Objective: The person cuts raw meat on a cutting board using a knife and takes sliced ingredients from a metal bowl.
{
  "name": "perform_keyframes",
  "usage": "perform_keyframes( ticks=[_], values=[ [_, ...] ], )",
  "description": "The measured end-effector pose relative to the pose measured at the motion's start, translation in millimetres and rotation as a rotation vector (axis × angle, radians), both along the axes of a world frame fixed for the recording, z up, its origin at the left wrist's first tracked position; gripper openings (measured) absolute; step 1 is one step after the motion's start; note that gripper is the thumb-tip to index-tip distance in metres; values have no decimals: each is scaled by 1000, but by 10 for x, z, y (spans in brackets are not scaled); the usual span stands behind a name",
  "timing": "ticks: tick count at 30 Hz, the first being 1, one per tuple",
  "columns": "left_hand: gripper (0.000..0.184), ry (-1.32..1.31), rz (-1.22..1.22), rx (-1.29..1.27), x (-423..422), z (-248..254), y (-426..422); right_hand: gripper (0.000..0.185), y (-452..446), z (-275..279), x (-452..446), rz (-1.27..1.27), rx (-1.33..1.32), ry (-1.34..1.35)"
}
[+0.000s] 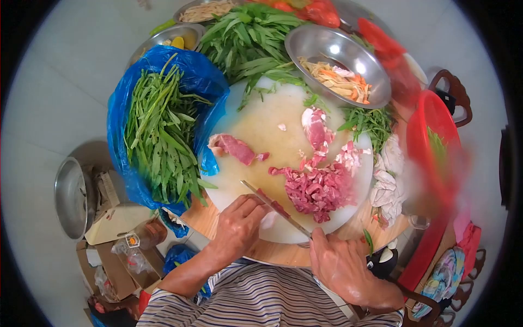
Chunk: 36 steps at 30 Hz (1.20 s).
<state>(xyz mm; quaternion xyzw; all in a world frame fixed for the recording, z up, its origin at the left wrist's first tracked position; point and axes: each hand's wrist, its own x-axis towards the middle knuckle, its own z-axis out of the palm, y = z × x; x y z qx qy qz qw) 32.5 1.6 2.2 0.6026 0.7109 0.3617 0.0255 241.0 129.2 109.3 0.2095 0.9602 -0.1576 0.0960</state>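
Observation:
My right hand (pixel 336 261) is closed around the handle end of a knife (pixel 277 210), whose blade slants up and left over the round white cutting board (pixel 261 120). Curled fingers of my left hand (pixel 238 222) press on a piece of meat beside the blade; most of that piece is hidden. A heap of cut red meat (pixel 318 188) lies right of the blade. Farther up are a larger chunk of meat (pixel 235 148) at the left and a fatty piece (pixel 316 128) at the right, with small fat scraps (pixel 350 156) near the board's right edge.
A blue bag (pixel 117 117) of leafy greens (pixel 160 128) stands left of the board, more greens (pixel 245 38) behind it. A metal bowl (pixel 305 41) with shredded food overlaps the back right. A crumpled cloth (pixel 388 185) and red basket (pixel 436 103) are at the right.

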Motion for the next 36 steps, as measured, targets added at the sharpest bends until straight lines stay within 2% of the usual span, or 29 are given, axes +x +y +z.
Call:
perform_keyframes(
  ticks=[7, 9, 12, 14, 19, 24, 27, 31, 36],
  values=[
    [46, -50, -49, -85, -42, 9, -8, 13, 47, -5, -356, 40, -12, -5],
    [43, -50, -62, -33, -44, 25, 18, 14, 83, -178, -496, 70, -14, 119],
    [41, -40, -60, 17, -53, 23, -6, 19, 51, -307, -536, 17, -7, 155],
    [41, -35, -60, 33, -35, -16, -22, 15, 167, -354, -514, -19, -75, 179],
    [35, -45, -62, 108, -32, -81, -20, 14, 134, -61, -365, -99, -156, 216],
    [43, -13, -72, 81, -11, -54, -37, 15, 47, 15, -177, -35, -85, 109],
    [45, -24, -87, 39, -15, -36, -54, 15, 73, -166, -98, -23, -115, 97],
    [48, -11, -85, 16, -12, -35, -51, 16, 119, -105, -18, 17, -76, 107],
    [45, -38, -77, -8, -4, -71, -66, 21, 231, -61, 43, 76, -100, -24]
  ],
)
